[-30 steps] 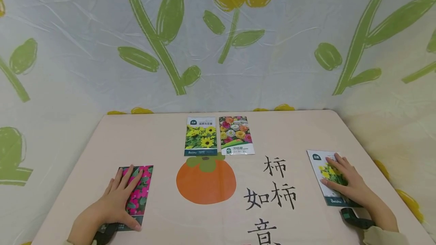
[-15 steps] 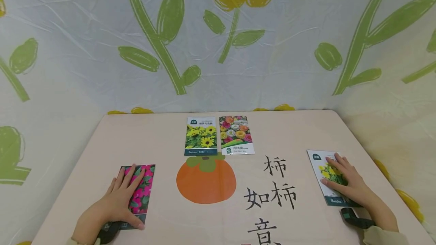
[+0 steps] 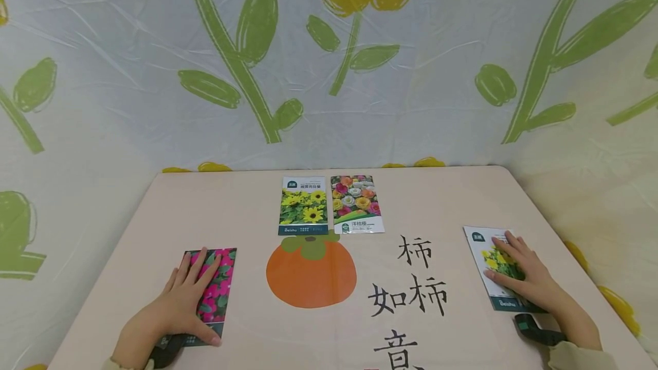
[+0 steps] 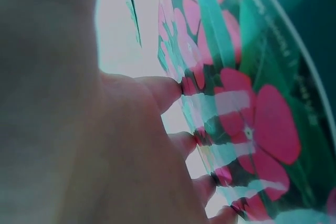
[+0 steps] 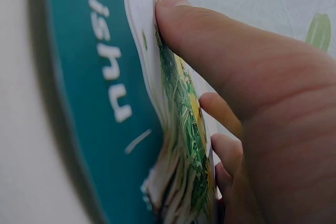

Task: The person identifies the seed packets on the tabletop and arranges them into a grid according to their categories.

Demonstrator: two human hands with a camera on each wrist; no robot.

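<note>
My left hand rests with spread, straight fingers on a seed packet with pink flowers, at the table's left. In the left wrist view its fingertips touch the glossy front of the pink-flower packet. On the right side, my right hand lies over a white seed packet with yellow flowers, covering its right part. The right wrist view shows the thumb on the face of this yellow-flower packet, above its dark green "Beishu" band. Both packets lie on the table.
At the back of the table a yellow sunflower seed packet and a packet with mixed-colour blooms lie side by side. An orange persimmon and black characters are printed on the table. A flower-patterned cloth hangs behind.
My left hand has slid slightly to the right, and the pink-flower packet has moved along with it. The right hand and the other packets stay where they were.
</note>
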